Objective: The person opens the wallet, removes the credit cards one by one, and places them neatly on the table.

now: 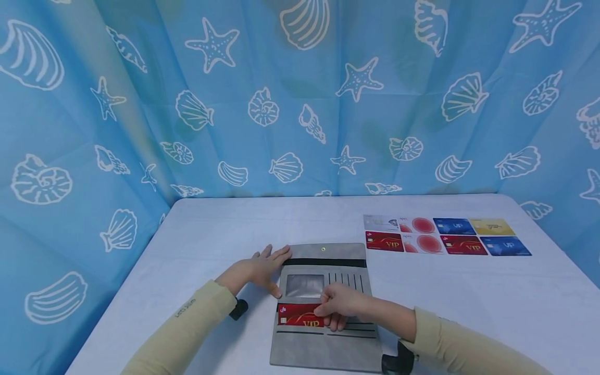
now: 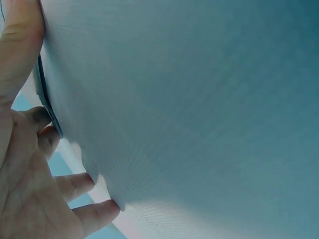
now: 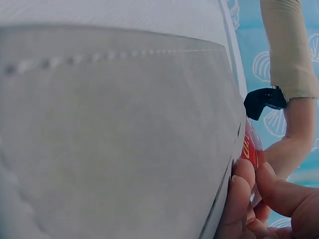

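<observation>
A grey card wallet (image 1: 300,349) lies unfolded on the table, with a clear window, a black strip and rows of slots. Across its middle, just below the window, is a red VIP card (image 1: 295,314), its lower edge at a slot; how deep it sits I cannot tell. My right hand (image 1: 344,306) pinches the right end of this card between thumb and fingers, and the card (image 3: 251,149) shows red in the right wrist view. With fingers spread, my left hand (image 1: 261,268) rests at the wallet's upper left edge; the left wrist view shows the palm (image 2: 35,194).
Two rows of cards lie at the back right: a silver card (image 1: 380,223), a gold card (image 1: 492,226), and several red, blue and pink-patterned ones. The white table (image 1: 225,224) ends at a blue shell-print curtain (image 1: 319,114).
</observation>
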Tool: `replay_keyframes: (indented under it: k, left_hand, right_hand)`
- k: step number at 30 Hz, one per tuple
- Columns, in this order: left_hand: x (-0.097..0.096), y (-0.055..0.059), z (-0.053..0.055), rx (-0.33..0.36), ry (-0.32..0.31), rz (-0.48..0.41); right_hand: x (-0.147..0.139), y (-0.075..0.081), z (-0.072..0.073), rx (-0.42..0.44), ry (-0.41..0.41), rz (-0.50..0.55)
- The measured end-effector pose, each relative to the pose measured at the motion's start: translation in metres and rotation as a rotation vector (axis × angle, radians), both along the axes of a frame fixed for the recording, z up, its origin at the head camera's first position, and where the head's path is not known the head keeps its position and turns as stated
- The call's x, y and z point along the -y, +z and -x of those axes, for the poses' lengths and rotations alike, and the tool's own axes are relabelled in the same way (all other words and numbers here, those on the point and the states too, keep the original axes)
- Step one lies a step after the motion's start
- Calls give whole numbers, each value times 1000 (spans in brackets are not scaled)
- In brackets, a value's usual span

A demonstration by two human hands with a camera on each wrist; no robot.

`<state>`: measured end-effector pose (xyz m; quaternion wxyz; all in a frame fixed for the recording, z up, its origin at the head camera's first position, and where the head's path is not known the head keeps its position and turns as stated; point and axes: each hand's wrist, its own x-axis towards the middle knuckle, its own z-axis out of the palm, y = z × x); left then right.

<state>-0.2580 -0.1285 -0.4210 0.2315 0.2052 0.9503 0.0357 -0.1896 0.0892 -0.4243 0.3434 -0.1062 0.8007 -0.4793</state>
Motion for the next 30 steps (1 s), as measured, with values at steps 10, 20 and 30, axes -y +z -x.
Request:
replay_keyframes:
  k: [10,20,30]
  left_hand:
    - [0,-1,0,5,5,3]
    - [-1,-2,0,-12,9,19]
    - [-1,-2,1,-2,3,11]
  right_hand:
    - [-2,-1,1,36,-6,24]
    - [-8,-1,4,113,-19,75]
    - [-17,12,2,0,-22,95]
